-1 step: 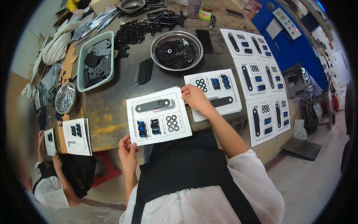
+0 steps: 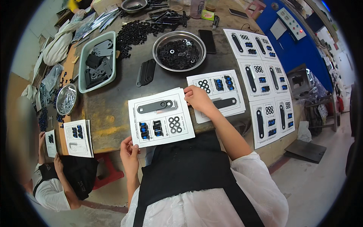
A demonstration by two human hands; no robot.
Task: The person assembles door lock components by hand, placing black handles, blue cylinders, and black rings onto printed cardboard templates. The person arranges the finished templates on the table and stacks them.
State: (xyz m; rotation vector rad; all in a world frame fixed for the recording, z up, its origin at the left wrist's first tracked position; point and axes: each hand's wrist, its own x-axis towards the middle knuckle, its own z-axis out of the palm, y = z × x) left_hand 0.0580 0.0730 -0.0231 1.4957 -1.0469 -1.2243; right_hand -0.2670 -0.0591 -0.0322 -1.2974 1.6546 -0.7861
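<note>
Left hand (image 2: 130, 156) at the lower-left corner, right hand (image 2: 198, 99) near the upper-right, we pinch a white card (image 2: 165, 114) at frame centre, apparently to hold it level.

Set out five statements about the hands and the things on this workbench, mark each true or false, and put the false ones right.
1. The left hand holds the lower-left corner of the white rectangular card stack showing black hardware. True.
2. The right hand is at the card stack's lower edge. False: it is at the upper-right corner.
3. The round silver metal bowl beyond the card stack holds dark rings. True.
4. The rectangular pale-green plastic tub stands right of that bowl. False: it stands left of it.
5. The flat black rectangular phone lies right of that bowl. True.
</note>
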